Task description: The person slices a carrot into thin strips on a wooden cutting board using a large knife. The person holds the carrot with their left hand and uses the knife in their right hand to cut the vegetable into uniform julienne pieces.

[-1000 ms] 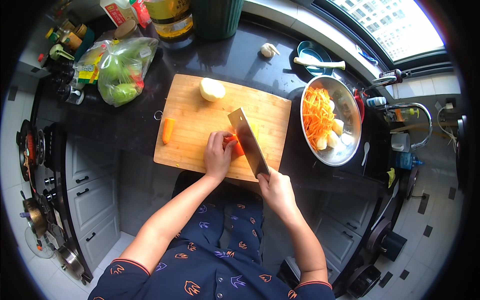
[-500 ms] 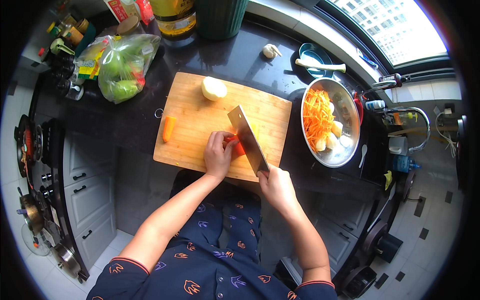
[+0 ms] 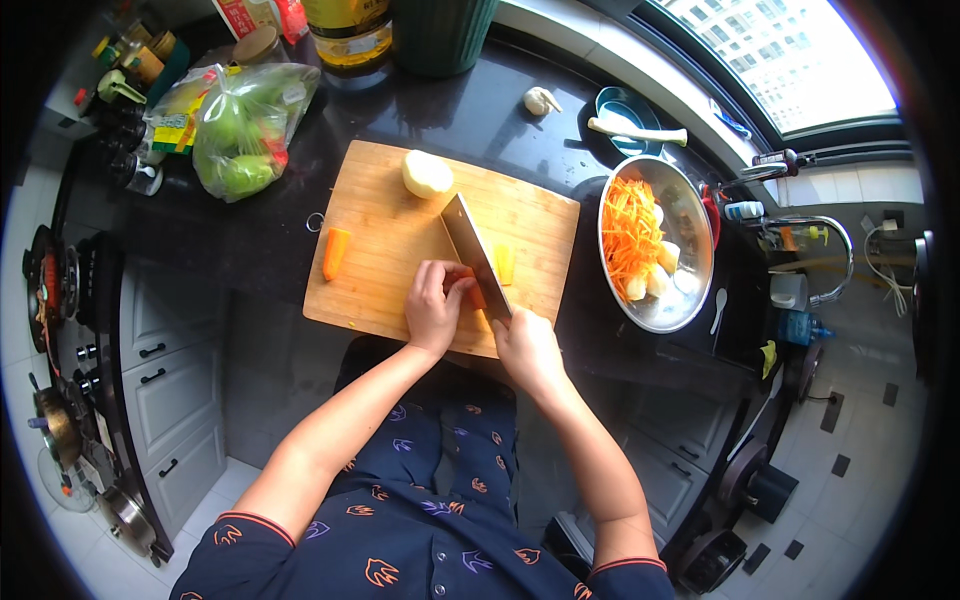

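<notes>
My right hand (image 3: pixel 530 352) is closed round the handle of a cleaver (image 3: pixel 476 255), its broad blade standing over the wooden cutting board (image 3: pixel 390 215). Just left of the blade, my left hand (image 3: pixel 436 303) presses its fingers on an orange carrot piece (image 3: pixel 474 292), which the fingers and the cleaver partly hide. Yellowish slices (image 3: pixel 504 264) lie to the blade's right. A second carrot piece (image 3: pixel 337 254) rests at the board's left side. Toward the far edge sits a pale peeled potato-like vegetable (image 3: pixel 427 174).
Right of the board, a metal bowl (image 3: pixel 690 230) holds carrot shreds and pale chunks. Behind are a garlic bulb (image 3: pixel 541 101) and a teal dish (image 3: pixel 612 103) with a light-handled tool across it. A plastic bag of green vegetables (image 3: pixel 245 140) stands at the far left.
The cleaver and my right hand have shifted left, closer to my left hand. More of the yellowish slices now shows right of the blade. My left hand stays on the carrot piece.
</notes>
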Motion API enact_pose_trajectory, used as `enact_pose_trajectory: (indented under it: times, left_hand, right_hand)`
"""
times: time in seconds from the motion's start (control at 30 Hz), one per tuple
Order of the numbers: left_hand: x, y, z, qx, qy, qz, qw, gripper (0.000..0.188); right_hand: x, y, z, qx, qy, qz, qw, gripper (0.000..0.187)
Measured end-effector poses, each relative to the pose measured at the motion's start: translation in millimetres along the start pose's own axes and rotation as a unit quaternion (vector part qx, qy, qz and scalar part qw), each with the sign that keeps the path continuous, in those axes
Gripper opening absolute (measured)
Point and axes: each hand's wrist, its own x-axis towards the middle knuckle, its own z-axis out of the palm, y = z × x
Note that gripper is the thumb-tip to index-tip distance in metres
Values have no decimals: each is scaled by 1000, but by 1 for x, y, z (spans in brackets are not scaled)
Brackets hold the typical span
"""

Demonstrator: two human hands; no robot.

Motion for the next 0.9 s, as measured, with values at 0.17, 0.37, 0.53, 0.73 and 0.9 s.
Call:
enact_pose_trajectory:
  times: [0.17, 0.37, 0.53, 0.73, 0.9]
  left_hand:
    - [-2, 6, -2, -11, -9, -9, 1000, 15]
    - [1, 2, -2, -12, -17, 20, 1000, 15]
    - [-2, -3, -1, 3, -15, 17, 1000, 17]
    - [-4, -7, 1, 3, -20, 0, 1000, 23]
    - [-3, -7, 1, 20, -19, 14, 1000, 20]
  right_hand:
    - [4, 8, 15, -10, 3, 22, 1000, 21]
    - [-1, 8, 8, 16, 21, 11, 1000, 22]
    - [-18, 2, -16, 61, 55, -9, 997, 17]
    - [-35, 5, -32, 78, 39, 1, 996, 17]
    - [-45, 10, -25, 78, 22, 10, 997, 18]
